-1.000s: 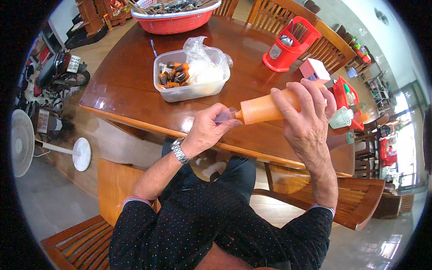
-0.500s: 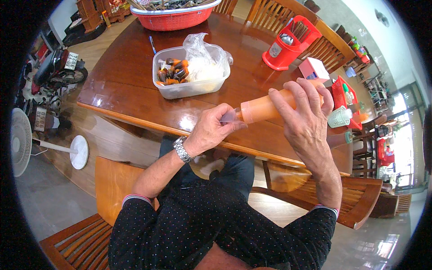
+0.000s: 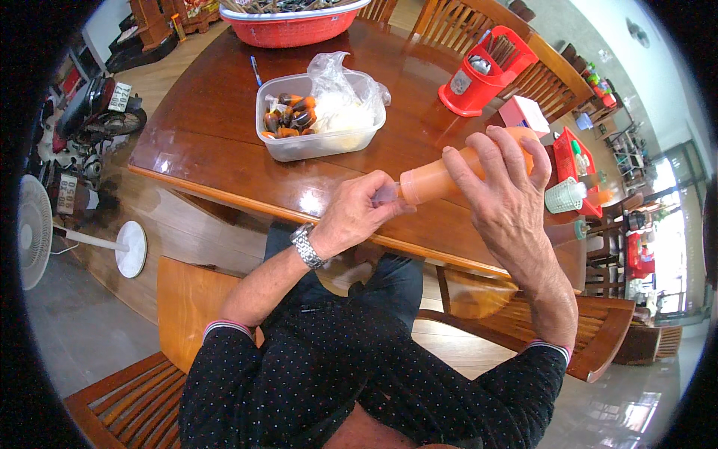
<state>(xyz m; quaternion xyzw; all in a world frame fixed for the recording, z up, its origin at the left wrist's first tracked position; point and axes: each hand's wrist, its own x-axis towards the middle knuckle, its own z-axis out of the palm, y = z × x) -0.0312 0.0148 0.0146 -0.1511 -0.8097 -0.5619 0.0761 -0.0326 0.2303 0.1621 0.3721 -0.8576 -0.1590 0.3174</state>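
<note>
My right hand is wrapped around an orange squeeze bottle and holds it tilted, its mouth end low and to the left. Against that end, my left hand pinches a small clear plastic bag; the fingers hide most of it. Both hands are over the table's near edge. Beyond them stands a translucent plastic tub. Several small packets of dark and orange sauce lie in its left half, and a crumpled clear bag with white contents fills its right.
On the wooden table are a red basket at the back, a blue pen, a red utensil holder, a pink box, a red tray and a pale green basket. Wooden chairs surround it; a white fan stands left.
The bottle stays tilted against the small bag in my left hand. Both hands have shifted only slightly, and the view has moved a little.
</note>
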